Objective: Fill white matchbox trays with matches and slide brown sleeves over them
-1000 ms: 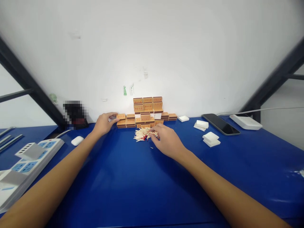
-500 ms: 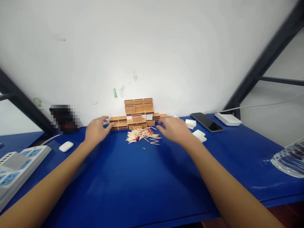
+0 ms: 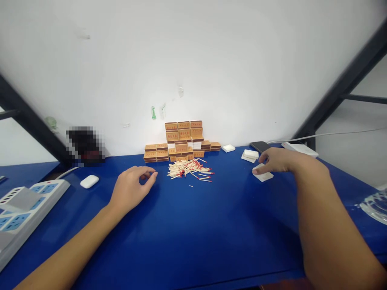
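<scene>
My left hand [image 3: 133, 185] hovers over the blue tabletop, left of the loose matches, thumb and curled fingers apart with nothing between them. On the right, my right hand [image 3: 278, 161] is over a flat white paper piece [image 3: 263, 175]. Its thumb lies at the paper's left edge, the index finger stands apart from it, and the other fingers are partly hidden. A heap of red-tipped matches [image 3: 189, 167] lies in the middle. Behind it, orange matchboxes [image 3: 184, 133] are stacked against the wall, with a few white inner trays [image 3: 197, 145] among them.
White box-like pieces [image 3: 228, 148] lie right of the stack. A phone [image 3: 260, 146] and a white device [image 3: 299, 149] are beyond my right hand. At left are a white earbud case [image 3: 90, 181] and a power strip [image 3: 33, 205]. A clear plastic object [image 3: 375, 205] stands far right.
My right hand has moved from the stack's right end over to the white paper. My left hand has drawn back from the stack's left end toward me. The view has shifted slightly.
</scene>
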Demonstrator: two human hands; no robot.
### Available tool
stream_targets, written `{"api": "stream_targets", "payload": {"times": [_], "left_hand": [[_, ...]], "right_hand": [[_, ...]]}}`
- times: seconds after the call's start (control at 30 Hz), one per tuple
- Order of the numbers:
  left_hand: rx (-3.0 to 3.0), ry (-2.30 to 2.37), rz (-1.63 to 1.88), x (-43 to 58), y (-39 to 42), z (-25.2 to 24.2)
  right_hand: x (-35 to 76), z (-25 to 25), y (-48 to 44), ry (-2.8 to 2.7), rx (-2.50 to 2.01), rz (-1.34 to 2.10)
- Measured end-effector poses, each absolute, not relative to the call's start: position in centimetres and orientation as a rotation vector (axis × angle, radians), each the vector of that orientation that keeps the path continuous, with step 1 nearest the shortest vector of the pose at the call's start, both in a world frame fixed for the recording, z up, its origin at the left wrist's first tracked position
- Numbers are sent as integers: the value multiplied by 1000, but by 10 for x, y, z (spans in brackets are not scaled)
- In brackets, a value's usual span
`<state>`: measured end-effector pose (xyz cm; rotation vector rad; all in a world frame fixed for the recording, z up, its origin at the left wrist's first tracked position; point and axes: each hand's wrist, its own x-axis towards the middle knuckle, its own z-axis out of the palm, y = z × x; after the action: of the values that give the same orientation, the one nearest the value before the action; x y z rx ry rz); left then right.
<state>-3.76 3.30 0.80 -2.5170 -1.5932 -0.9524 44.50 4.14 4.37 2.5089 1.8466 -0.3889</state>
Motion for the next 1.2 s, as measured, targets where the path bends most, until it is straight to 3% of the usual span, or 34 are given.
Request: {"api": "stream_targets", "payload": {"times": [0.2,0.33,0.53,0.77,0.93,1.2], "left_hand": [[-2502,-1532,-1016,-32,21,7],[-2679,-1344,-988,-26,13,4],[-2941,-1175,-828,-15,5,-1],[-2993,-1197,-784,-9,3,-7],[-2943,-1178,-819,-3,1,-12],[-2948,-1201,-891,-5,1,-13]], "right_hand": [[402,52,44,2062,2485,-263],[314,51,26,2614,2178,-346],[217,20,-4,2914,1810,-276],[250,12,26,2960,1960,6],[266,2,51,3146,1624,175],[260,0,66,3076,1543,266]]}}
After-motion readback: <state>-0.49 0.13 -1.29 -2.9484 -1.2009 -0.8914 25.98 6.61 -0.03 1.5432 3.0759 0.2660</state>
